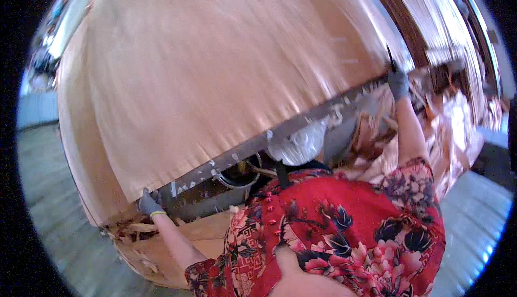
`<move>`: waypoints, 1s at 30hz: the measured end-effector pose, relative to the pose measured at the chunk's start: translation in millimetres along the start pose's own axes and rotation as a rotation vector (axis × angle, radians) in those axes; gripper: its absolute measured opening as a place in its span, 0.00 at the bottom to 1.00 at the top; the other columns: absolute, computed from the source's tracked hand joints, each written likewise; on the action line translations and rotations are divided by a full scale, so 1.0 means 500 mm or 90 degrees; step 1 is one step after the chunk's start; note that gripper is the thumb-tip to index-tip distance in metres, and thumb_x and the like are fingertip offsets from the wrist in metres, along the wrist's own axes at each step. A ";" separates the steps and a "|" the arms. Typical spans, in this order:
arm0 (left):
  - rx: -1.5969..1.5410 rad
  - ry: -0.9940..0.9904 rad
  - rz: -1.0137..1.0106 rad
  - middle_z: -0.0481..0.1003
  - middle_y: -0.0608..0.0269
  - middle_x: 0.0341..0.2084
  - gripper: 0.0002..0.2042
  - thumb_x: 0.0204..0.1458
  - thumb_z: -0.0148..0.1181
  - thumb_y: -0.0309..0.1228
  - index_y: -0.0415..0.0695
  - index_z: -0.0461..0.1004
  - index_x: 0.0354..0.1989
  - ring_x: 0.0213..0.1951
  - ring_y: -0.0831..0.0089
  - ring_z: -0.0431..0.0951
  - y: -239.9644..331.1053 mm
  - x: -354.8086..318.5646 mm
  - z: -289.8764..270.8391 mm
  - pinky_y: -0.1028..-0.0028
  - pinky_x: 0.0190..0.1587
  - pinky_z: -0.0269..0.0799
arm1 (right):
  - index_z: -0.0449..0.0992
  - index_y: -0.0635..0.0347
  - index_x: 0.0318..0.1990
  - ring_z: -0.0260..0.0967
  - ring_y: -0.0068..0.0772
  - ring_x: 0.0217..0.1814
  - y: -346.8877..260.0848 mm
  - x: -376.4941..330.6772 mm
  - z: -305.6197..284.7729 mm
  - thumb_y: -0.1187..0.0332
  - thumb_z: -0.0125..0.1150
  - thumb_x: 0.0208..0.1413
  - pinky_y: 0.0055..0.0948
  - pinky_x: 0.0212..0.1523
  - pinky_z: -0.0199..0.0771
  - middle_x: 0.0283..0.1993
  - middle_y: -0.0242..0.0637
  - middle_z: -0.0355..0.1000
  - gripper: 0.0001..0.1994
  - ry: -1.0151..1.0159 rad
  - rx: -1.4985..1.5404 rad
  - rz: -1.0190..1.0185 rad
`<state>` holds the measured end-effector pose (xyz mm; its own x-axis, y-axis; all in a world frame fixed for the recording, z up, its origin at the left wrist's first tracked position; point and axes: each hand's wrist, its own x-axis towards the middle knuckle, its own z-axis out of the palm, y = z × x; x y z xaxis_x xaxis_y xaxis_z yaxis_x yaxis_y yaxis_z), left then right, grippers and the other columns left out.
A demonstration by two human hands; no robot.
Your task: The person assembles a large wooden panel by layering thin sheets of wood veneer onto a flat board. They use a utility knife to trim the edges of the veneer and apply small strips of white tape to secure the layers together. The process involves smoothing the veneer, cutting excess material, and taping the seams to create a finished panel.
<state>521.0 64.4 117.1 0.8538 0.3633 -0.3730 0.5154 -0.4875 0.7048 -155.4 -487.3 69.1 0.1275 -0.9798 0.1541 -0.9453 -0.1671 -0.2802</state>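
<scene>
A large thin sheet of pale wood veneer [215, 70] fills most of the view, lying over a stack on a grey metal-edged table [253, 147]. My left hand [147, 203], in a grey glove, grips the sheet's near left corner. My right hand [397, 81], also gloved in grey, holds the sheet's near right edge with the arm stretched out. The picture is blurred by motion. My red flowered top [344, 227] fills the lower middle.
Broken veneer scraps [134, 237] pile up under the table at the lower left. More veneer sheets and scraps [458, 119] lie at the right. A clear plastic bag [299, 145] hangs by the table edge. Grey floor [48, 189] shows on the left.
</scene>
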 end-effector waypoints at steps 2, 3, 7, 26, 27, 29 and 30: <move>-0.016 -0.017 -0.001 0.71 0.61 0.13 0.11 0.46 0.58 0.36 0.42 0.69 0.22 0.11 0.71 0.68 -0.001 0.009 0.002 0.74 0.11 0.60 | 0.69 0.50 0.50 0.68 0.51 0.46 -0.008 -0.002 -0.006 0.62 0.48 0.51 0.39 0.44 0.68 0.42 0.51 0.70 0.17 0.033 0.020 -0.013; -0.027 -0.028 -0.005 0.70 0.63 0.14 0.11 0.46 0.58 0.37 0.43 0.69 0.21 0.12 0.72 0.69 -0.006 0.019 0.002 0.75 0.13 0.63 | 0.69 0.49 0.50 0.68 0.50 0.46 -0.012 -0.001 -0.009 0.62 0.49 0.51 0.39 0.45 0.68 0.43 0.50 0.70 0.18 0.016 0.024 0.018; -0.080 -0.078 -0.003 0.71 0.63 0.15 0.11 0.47 0.57 0.37 0.43 0.69 0.21 0.13 0.73 0.69 -0.029 0.061 -0.004 0.76 0.17 0.68 | 0.69 0.44 0.51 0.68 0.46 0.47 -0.012 0.001 -0.012 0.62 0.52 0.48 0.35 0.47 0.67 0.44 0.45 0.71 0.19 -0.014 0.040 0.063; -0.225 -0.163 0.010 0.70 0.63 0.17 0.07 0.44 0.56 0.32 0.41 0.71 0.24 0.16 0.72 0.68 -0.124 0.086 -0.024 0.73 0.17 0.64 | 0.71 0.58 0.47 0.70 0.53 0.37 -0.015 -0.026 -0.021 0.61 0.50 0.53 0.43 0.37 0.68 0.34 0.55 0.71 0.16 0.026 0.013 0.043; -0.193 -0.089 0.032 0.71 0.62 0.17 0.07 0.44 0.56 0.32 0.39 0.72 0.24 0.15 0.72 0.69 -0.126 0.088 -0.021 0.73 0.16 0.64 | 0.67 0.54 0.51 0.69 0.50 0.37 -0.031 -0.035 -0.032 0.69 0.52 0.50 0.38 0.36 0.69 0.39 0.52 0.70 0.19 0.024 -0.016 0.019; -0.168 -0.052 0.043 0.71 0.59 0.16 0.08 0.43 0.56 0.31 0.37 0.72 0.25 0.15 0.71 0.70 -0.127 0.088 -0.008 0.72 0.15 0.65 | 0.64 0.52 0.56 0.68 0.48 0.33 -0.052 -0.058 -0.054 0.71 0.52 0.50 0.36 0.36 0.68 0.37 0.53 0.70 0.23 0.039 0.121 0.045; -0.168 -0.090 0.042 0.72 0.58 0.16 0.08 0.43 0.56 0.31 0.37 0.72 0.25 0.15 0.71 0.71 -0.126 0.087 -0.004 0.72 0.15 0.65 | 0.62 0.49 0.57 0.69 0.45 0.34 -0.056 -0.070 -0.059 0.71 0.52 0.50 0.36 0.35 0.68 0.37 0.53 0.70 0.24 0.075 0.211 0.049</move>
<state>525.6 112.6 58.0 0.8963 0.2145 -0.3882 0.4369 -0.2763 0.8560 -142.3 -445.3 99.7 0.0053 -0.9748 0.2232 -0.7996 -0.1381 -0.5844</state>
